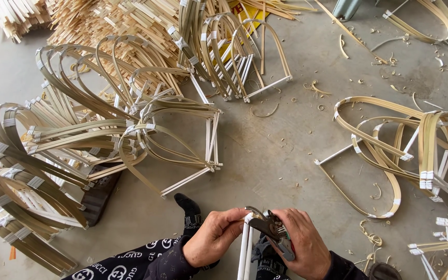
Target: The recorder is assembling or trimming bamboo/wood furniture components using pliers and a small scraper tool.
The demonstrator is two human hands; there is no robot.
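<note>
The white strips [245,249] run upright between both hands, top end at the fingertips. The left hand [214,236] pinches that top; the right hand [302,243] grips the cutter [269,228], its jaws touching it.

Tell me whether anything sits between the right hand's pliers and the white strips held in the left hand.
Nothing visible does. The pliers in the right hand already meet the top of the white strips pinched by the left hand.

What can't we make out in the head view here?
- Pale bamboo strips held by the left hand: lower ends cut off by the bottom edge.
- Dark metal pliers-like tool in the right hand: its tip and handles are partly covered by fingers, so what it grips is unclear.
- Bent bamboo frames at right: cut off by the frame edge.
</note>
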